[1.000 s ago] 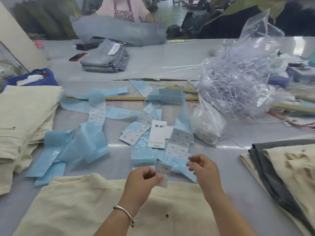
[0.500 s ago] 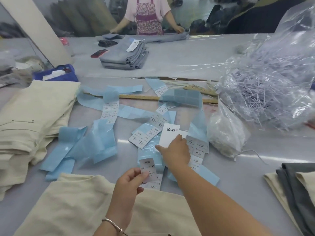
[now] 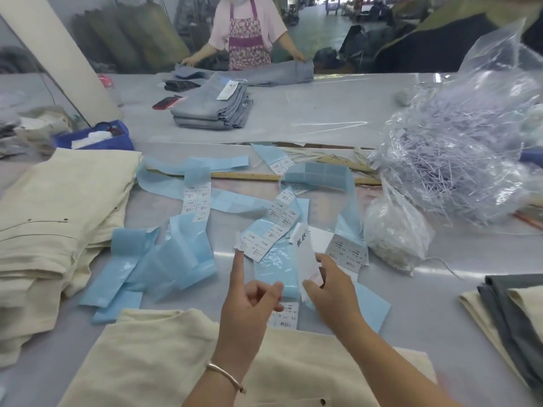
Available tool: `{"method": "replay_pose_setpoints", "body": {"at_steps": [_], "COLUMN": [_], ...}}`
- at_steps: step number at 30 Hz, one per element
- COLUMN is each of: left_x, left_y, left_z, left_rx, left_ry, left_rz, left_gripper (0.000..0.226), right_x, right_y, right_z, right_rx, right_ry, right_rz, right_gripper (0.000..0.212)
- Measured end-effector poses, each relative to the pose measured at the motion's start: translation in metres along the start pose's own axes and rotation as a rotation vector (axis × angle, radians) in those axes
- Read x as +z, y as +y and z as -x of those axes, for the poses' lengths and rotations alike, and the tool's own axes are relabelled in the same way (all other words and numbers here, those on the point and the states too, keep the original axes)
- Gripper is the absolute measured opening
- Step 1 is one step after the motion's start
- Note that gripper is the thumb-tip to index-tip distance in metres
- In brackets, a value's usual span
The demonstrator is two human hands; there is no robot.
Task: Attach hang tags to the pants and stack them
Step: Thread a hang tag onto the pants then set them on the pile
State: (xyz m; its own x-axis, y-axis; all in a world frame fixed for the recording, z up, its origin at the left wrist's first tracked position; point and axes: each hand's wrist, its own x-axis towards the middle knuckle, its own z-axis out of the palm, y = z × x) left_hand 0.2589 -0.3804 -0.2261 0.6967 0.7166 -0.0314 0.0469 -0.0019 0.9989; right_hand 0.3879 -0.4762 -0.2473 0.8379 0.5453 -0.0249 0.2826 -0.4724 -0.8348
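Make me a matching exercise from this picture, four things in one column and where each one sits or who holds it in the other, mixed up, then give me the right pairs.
Things:
1. white hang tag
2. stack of grey pants
3. blue bin
4. cream pants

Places:
A. far table, in front of the person in the apron
B. pinched in the right hand
C. nearest the camera, under both forearms
D. left, behind the cream pile

Pairs: 1-B, 2-A, 3-D, 4-C
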Motion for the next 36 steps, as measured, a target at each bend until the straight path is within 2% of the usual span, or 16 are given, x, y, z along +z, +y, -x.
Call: {"method": "replay_pose_setpoints", "body": {"at_steps": [4,8,10,13,17,22,25,27,29,30,33,36], "left_x": [0.009,0.007,0.001,-0.010,-0.020,-0.023,-0.024,-0.026,-0.029,-0.031,-0.033,-0.033], "left_y": [0.012,0.018,0.018,0.018,0.016,0.015,0.012,0.011,0.009,0.009,0.008,0.007], "left_z": [0.010,0.031,0.042,0.057,0.074,0.084,0.084,0.081,0.077,0.075,0.070,0.070], "left_rx": [0.016,-0.036,-0.043,-0.079,-0.085,-0.072,-0.020,0.049,0.122,0.148,0.183,0.199], "left_ry": [-0.169,-0.287,-0.316,-0.369,-0.426,-0.385,-0.355,-0.320,-0.288,-0.277,-0.235,-0.209], "left_rz": [-0.003,0.137,0.161,0.223,0.245,0.200,0.106,0.013,-0.078,-0.113,-0.173,-0.202], "left_gripper": [0.102,0.109,0.109,0.106,0.093,0.086,0.086,0.089,0.090,0.091,0.091,0.091], "right_x": [-0.011,-0.017,-0.023,-0.030,-0.023,-0.018,-0.015,-0.015,-0.023,-0.029,-0.051,-0.069], "right_y": [-0.019,-0.041,-0.048,-0.049,-0.047,-0.041,-0.035,-0.026,-0.018,-0.013,0.011,0.034], "right_z": [0.068,0.110,0.125,0.143,0.159,0.168,0.168,0.163,0.155,0.150,0.124,0.095], "right_rx": [-0.089,-0.092,-0.063,0.039,0.093,0.139,0.181,0.202,0.166,0.142,0.111,0.193], "right_ry": [-0.057,-0.147,-0.232,-0.323,-0.263,-0.267,-0.138,0.011,0.086,0.124,0.283,0.366], "right_rz": [-0.017,-0.305,-0.451,-0.673,-0.773,-0.856,-0.782,-0.656,-0.570,-0.525,-0.446,-0.536], "right_gripper": [0.019,0.013,0.019,0.049,0.043,0.030,0.011,0.022,0.048,0.054,0.044,0.039]}}
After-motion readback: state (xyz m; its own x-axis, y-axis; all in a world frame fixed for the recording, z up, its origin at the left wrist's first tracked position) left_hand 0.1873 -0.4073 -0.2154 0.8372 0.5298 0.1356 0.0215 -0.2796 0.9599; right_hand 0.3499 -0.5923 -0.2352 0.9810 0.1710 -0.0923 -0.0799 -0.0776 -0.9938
